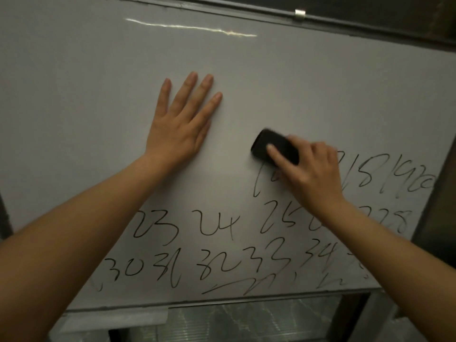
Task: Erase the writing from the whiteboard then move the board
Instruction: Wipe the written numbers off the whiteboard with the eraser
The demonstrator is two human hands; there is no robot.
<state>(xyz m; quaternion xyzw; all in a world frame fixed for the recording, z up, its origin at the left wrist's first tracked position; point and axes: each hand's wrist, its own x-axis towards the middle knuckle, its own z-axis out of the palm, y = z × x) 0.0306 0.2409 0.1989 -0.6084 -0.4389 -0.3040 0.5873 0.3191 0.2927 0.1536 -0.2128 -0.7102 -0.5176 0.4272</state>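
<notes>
A large whiteboard point(308, 82) fills the head view, its upper half wiped bare. Black handwritten numbers point(214, 243) cover the lower part in rows, from 23 onward, with more at the right such as 18 and 19. My left hand point(182, 122) presses flat on the board with straight, spread fingers, left of centre. My right hand point(311, 174) grips a black eraser point(274, 146) against the board, at the left end of the topmost remaining row. That hand and forearm hide some digits.
A dark metal frame point(370, 21) with a small silver clip point(300, 14) runs along the board's top edge. Below the bottom edge lie a marbled floor point(259, 319) and a grey ledge point(116, 319). A dark upright strip stands at the right edge point(439, 193).
</notes>
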